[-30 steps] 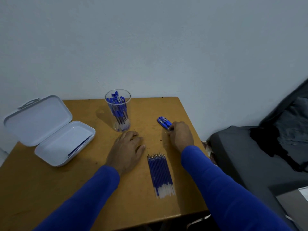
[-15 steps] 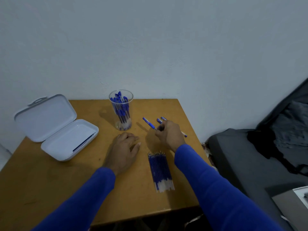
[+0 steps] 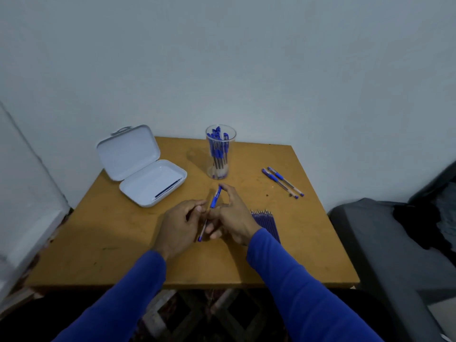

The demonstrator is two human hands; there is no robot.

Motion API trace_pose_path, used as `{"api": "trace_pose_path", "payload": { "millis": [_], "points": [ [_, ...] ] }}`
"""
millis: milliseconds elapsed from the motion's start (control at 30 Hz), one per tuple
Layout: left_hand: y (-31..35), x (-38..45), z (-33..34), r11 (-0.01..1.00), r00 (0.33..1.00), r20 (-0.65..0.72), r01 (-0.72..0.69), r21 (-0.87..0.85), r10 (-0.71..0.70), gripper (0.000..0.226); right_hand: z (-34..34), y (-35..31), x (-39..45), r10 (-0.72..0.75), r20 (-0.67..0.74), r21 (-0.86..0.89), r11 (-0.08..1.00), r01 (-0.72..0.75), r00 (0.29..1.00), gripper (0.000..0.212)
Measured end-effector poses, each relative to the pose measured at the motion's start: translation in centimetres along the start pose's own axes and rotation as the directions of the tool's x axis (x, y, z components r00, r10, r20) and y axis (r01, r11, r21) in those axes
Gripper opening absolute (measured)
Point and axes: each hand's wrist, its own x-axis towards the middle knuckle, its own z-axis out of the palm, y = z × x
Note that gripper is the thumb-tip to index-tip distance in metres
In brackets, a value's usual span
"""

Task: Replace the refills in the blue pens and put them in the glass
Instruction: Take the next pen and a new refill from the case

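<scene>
Left hand (image 3: 181, 224) and right hand (image 3: 233, 219) both pinched one blue pen (image 3: 215, 199) above the table (image 3: 118, 248); a slipped grip risked dropping it.

refills (image 3: 267, 224) partly hidden behind right hand (image 3: 233, 218), pen (image 3: 209, 213) middle covered by fingers (image 3: 197, 209)

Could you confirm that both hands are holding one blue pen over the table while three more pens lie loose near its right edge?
Not quite: the head view shows two loose pens near the table's right edge, not three. Both the left hand and the right hand do hold one blue pen.
</scene>
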Motion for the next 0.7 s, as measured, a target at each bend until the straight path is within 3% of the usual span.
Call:
{"api": "trace_pose_path", "payload": {
  "millis": [200, 367, 700],
  "points": [
    [0.1, -1.4, -1.6, 0.999, 0.991, 0.133, 0.037, -0.039, -0.032, 0.026, 1.4, 1.8, -1.3, -0.021, -0.076, 0.088, 0.996, 0.027, 0.997, 0.071],
    [0.6, -1.9, -1.5, 0.997, 0.979, 0.196, 0.054, 0.046, -0.062, 0.027, 1.5, 2.5, -2.1, -0.032, -0.185, 0.106, 0.993, 0.052, 0.982, 0.046],
    [0.3, -3.2, -0.9, 0.997, 0.99, 0.137, -0.033, 0.063, 0.024, 0.024, 0.2, 3.0, -2.4, -0.038, -0.166, 0.106, 0.993, 0.056, 0.985, 0.016]
  ]
}}
